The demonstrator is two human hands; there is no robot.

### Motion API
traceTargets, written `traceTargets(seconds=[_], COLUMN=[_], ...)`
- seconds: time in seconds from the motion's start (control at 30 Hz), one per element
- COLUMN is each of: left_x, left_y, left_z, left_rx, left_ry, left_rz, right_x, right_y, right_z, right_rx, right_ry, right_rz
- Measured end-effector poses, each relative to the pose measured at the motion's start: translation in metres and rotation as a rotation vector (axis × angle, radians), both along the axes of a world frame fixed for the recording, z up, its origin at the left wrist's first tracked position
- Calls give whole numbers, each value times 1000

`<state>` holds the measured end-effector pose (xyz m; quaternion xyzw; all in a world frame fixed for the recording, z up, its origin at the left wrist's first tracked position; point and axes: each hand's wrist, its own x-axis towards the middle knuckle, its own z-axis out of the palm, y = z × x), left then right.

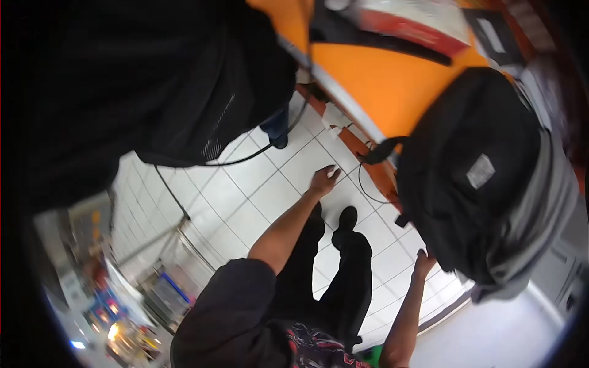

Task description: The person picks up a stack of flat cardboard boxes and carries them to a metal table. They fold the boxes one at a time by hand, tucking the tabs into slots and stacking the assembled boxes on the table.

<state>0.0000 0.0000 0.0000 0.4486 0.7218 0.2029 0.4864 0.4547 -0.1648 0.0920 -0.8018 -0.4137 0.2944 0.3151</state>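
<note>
My left hand point(324, 180) is stretched out over the tiled floor, its fingers curled round a small white object point(332, 172) whose kind I cannot make out. My right hand point(423, 265) is at the lower left edge of a black and grey backpack point(472, 178). Its fingers look closed and are partly hidden; whether they grip any part of the backpack does not show. The backpack, with a pale label on its front, is beside an orange tabletop point(380, 83).
A person in dark clothing point(184, 86) fills the upper left, a black cable point(270, 146) hanging nearby. On the table lies a red and white box point(417, 27). A metal-framed rack point(172, 288) and blurred lit items point(113, 322) are at lower left. My shoes point(348, 218) are on white tiles point(257, 184).
</note>
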Motion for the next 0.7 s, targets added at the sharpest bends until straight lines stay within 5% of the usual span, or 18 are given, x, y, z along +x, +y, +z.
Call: traceTargets(seconds=[0.07, 0.13, 0.17, 0.2, 0.27, 0.37, 0.5, 0.63, 0.7], left_x=[58, -49, -58, 54, 41, 49, 67, 74, 84], left_y=[8, 60, 64, 95, 127, 156, 203, 227, 228], left_z=[14, -49, -57, -79, -60, -105, -146, -190, -194], left_rx=[-148, 37, 98, 183, 137, 291, 437, 381, 312], left_ry=[-136, 57, 107, -111, -152, -122, -30, -66, 77], left_rz=[166, 250, 256, 263, 328, 411, 565, 567, 593], right_x=[7, -88, -112, -33, -42, -55, -19, -40, -47], right_y=[15, 49, 56, 65, 66, 72, 88, 107, 109], right_z=[79, -68, -79, -14, -30, -51, -86, -84, -85], right_rx=[-85, -17, 5, 138, 312, 542, 1000, 999, 975], right_ry=[-83, 33, 210, 5, 19, 29, -80, -162, -146], right_rz=[-20, 48, -163, -238, -291, -286, 115, 86, -143])
